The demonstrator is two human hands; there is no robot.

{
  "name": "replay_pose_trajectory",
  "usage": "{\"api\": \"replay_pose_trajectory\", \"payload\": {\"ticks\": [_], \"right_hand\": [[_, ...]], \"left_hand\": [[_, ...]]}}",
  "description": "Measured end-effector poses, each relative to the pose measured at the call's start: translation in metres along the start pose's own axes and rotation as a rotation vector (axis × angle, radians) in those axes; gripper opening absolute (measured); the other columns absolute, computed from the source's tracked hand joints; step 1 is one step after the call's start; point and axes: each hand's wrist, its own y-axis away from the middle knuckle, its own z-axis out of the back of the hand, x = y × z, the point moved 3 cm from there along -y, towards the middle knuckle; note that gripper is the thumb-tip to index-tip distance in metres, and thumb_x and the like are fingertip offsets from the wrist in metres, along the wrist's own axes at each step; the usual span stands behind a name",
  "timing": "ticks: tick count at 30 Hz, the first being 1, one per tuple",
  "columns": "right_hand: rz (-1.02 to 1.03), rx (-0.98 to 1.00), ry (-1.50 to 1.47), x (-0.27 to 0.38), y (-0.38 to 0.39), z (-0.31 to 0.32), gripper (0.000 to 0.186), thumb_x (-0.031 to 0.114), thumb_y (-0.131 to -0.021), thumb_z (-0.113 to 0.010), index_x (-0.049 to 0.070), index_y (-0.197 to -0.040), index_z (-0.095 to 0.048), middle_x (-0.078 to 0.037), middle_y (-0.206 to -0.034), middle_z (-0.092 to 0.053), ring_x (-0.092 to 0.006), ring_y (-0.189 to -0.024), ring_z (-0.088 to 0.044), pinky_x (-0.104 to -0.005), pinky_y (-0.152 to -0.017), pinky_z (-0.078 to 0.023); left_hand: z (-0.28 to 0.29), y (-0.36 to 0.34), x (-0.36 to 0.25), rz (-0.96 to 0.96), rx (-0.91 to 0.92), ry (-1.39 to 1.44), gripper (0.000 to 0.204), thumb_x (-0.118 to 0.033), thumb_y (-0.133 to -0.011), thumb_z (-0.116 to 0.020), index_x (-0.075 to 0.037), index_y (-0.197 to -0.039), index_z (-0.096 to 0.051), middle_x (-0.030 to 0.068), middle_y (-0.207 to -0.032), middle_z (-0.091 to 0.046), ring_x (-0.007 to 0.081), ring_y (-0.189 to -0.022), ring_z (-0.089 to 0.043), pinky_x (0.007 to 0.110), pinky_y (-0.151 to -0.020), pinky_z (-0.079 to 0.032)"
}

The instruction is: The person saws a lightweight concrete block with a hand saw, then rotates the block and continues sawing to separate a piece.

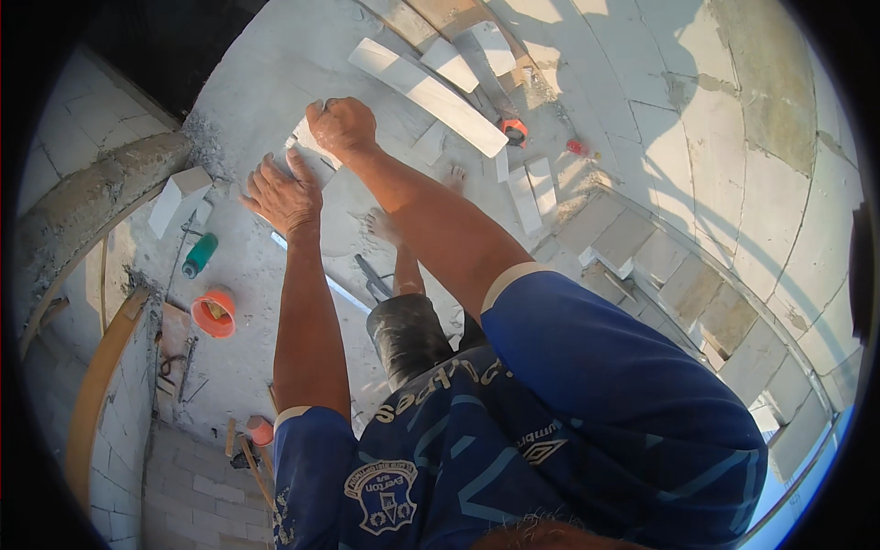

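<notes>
"Pale block walls [724, 137] frame the room from where I sit, sunlit and shadowed at two o'clock, around a dusty grey concrete floor [266, 92]. What do you want from my feed?"

"Both grips, first."

"At ten o'clock I have the bare left hand [284, 194], its grip loose with the fingers spread. At eleven, the bare right hand [341, 126] has its fingers curled; whether they grasp anything I cannot tell."

"And the work?"

"I make out a pale, flat-faced block piece [312, 142] between the two hands, at eleven o'clock, partly hidden by them."

"Anything near?"

"Toward twelve, a long white block slab [431, 96] lies slantwise; just past its right end, at one, I see an orange-and-black saw handle [514, 133]. At nine, a green plastic bottle [200, 255] lies near a round orange bucket [213, 312]. At ten, an angular white block [179, 202]."
</notes>
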Motion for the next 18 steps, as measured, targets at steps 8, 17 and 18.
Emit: {"api": "replay_pose_trajectory", "payload": {"ticks": [8,17,18], "right_hand": [[0.055,0.13,-0.339,-0.051,-0.008,0.002,0.056,0.046,-0.099,-0.057,-0.003,-0.075,-0.072,-0.026,-0.078,-0.071,-0.0411,-0.086,-0.07,-0.0515,-0.08,-0.056],[-0.475,0.033,-0.088,-0.402,-0.046,0.028,0.032,0.029,-0.093,-0.06,0.004,-0.104,-0.077,-0.026,-0.107,-0.075,-0.0405,-0.105,-0.072,-0.0475,-0.092,-0.057],[-0.512,0.019,0.093,-0.447,-0.05,0.031,0.032,0.027,-0.092,-0.06,0.005,-0.108,-0.076,-0.026,-0.108,-0.074,-0.0416,-0.105,-0.072,-0.0478,-0.093,-0.057]], "left_hand": [[-0.011,-0.003,0.008,-0.002,0.042,-0.09,0.064,-0.06,-0.106,-0.04,-0.007,-0.131,-0.065,0.0141,-0.128,-0.069,0.0336,-0.127,-0.058,0.059,-0.117,-0.026],[-0.007,0.0,0.017,-0.048,0.096,-0.089,0.066,-0.058,-0.108,-0.037,-0.002,-0.13,-0.065,0.0198,-0.126,-0.068,0.0395,-0.118,-0.061,0.049,-0.106,-0.041],[-0.006,0.0,0.018,-0.057,0.076,-0.03,0.067,-0.057,-0.108,-0.037,0.0,-0.131,-0.064,0.0215,-0.126,-0.067,0.0408,-0.117,-0.061,0.048,-0.105,-0.041]]}}
